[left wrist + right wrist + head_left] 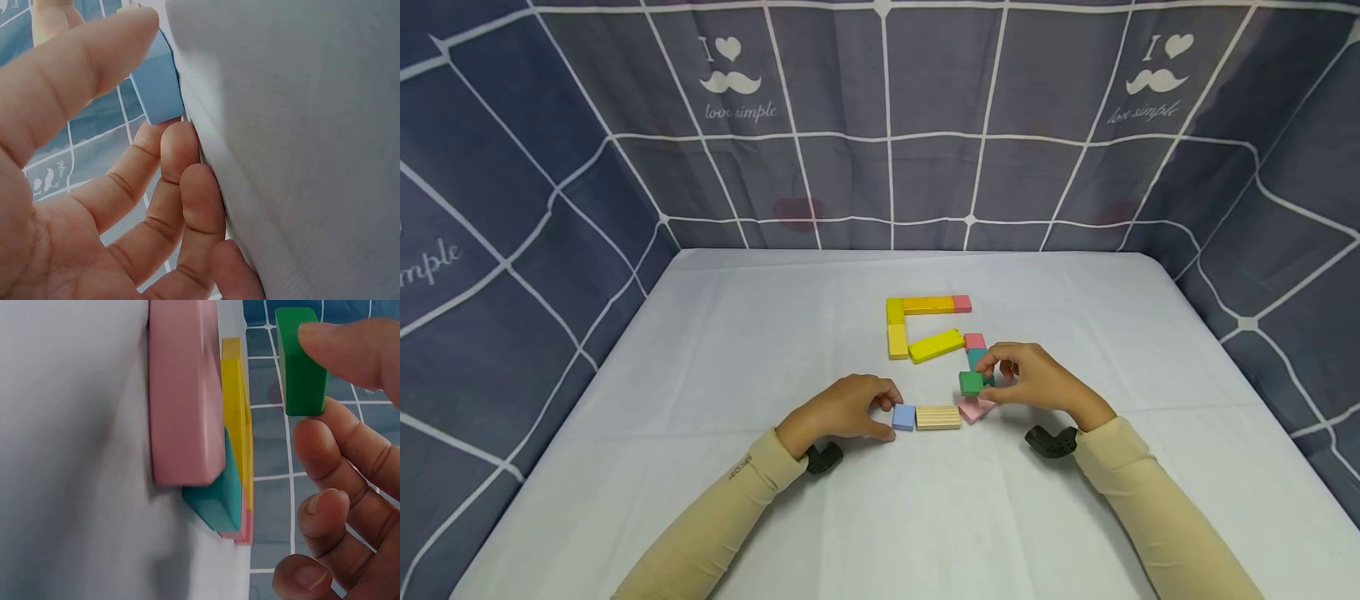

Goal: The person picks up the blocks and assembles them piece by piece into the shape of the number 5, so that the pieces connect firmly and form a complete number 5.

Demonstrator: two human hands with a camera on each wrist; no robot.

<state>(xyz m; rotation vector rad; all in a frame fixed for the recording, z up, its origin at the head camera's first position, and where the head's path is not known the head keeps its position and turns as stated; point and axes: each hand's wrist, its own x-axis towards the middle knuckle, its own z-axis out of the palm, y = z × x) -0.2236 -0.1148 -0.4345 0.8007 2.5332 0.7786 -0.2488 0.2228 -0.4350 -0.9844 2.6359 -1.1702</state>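
Observation:
My right hand (1033, 379) pinches a green block (303, 369) between thumb and fingertips, lifted above the table. Just below it in the head view lies a pink block (974, 409), set at an angle. A teal block (219, 500) shows beyond the pink one in the right wrist view; in the head view the fingers partly cover it. My left hand (842, 407) holds a light blue block (157, 81) on the table, thumb at one end and index finger at the other. Beside that block lies a ribbed, wood-coloured block (937, 417).
Farther back, several yellow blocks form a bent line, one of them a tilted yellow block (936, 346). A pink block (962, 303) ends its back row, and another pink block (974, 341) adjoins the teal one. A white cloth (737, 333) covers the table; a grey checked curtain (835, 175) surrounds it.

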